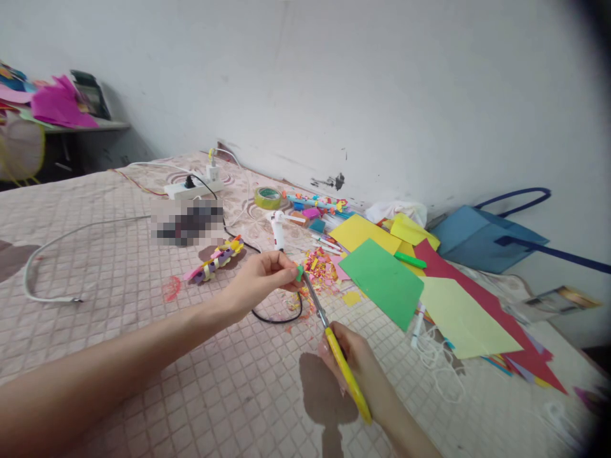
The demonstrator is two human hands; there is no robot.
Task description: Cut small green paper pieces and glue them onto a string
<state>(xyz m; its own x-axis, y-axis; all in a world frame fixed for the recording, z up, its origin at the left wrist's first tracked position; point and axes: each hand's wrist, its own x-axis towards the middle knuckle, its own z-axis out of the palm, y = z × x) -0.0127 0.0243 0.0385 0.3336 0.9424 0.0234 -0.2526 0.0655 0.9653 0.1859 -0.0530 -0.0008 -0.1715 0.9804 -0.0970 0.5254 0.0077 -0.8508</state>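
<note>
Between the thumb and fingers of my left hand (270, 277) is a small piece of green paper (300, 273). My right hand (353, 356) is wrapped round the yellow handles of a pair of scissors (329, 327). The blades point up and away, and their tips meet the edge of the green piece. Just behind my left hand stands a white glue gun (277, 230) with a black cord. Small paper scraps (322, 266) in yellow, pink and orange lie heaped beyond the blades.
Right of the scraps lie a green sheet (382, 280), a pale yellow sheet (468, 315) and a red sheet (510, 324). White string (442, 362) is tangled nearby. A decorated paper strip (217, 259), tape roll (268, 198), power strip (193, 186) and blue bag (487, 238) also rest here.
</note>
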